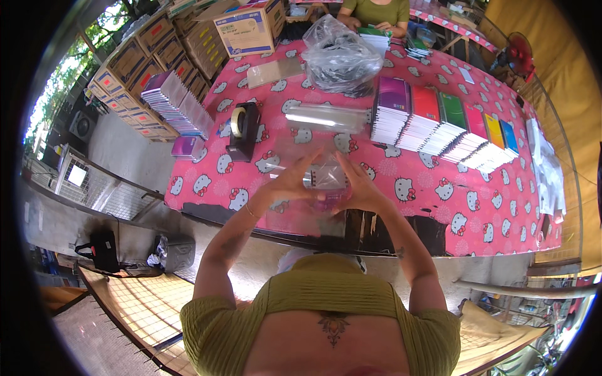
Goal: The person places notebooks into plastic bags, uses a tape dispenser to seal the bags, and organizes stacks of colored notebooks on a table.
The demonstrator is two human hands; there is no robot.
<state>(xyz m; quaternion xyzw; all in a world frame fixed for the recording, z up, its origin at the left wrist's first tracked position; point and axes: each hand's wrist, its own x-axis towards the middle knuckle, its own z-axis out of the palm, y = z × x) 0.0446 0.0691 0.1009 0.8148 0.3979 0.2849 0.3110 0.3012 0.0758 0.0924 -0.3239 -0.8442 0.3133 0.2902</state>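
Note:
At the table's near edge, a small spiral notebook point(330, 199) with purple on its cover sits between my hands, and clear plastic lies over and around it. My left hand point(290, 183) grips its left side, fingers curved along the spiral binding. On the opposite side, my right hand point(362, 189) closes on the notebook and the plastic, its fingers bent over the far edge. Glare and the plastic hide part of the notebook. Just beyond my hands lies a stack of clear plastic sleeves point(327, 118). A black tape dispenser point(243, 133) stands left of them.
Notebook stacks in several colours point(439, 122) stand at the right; purple ones point(175, 103) are piled at the left edge. A crumpled plastic bag point(342, 56) lies farther back, near a carton point(249, 30). Across the table, another person point(376, 15) handles notebooks.

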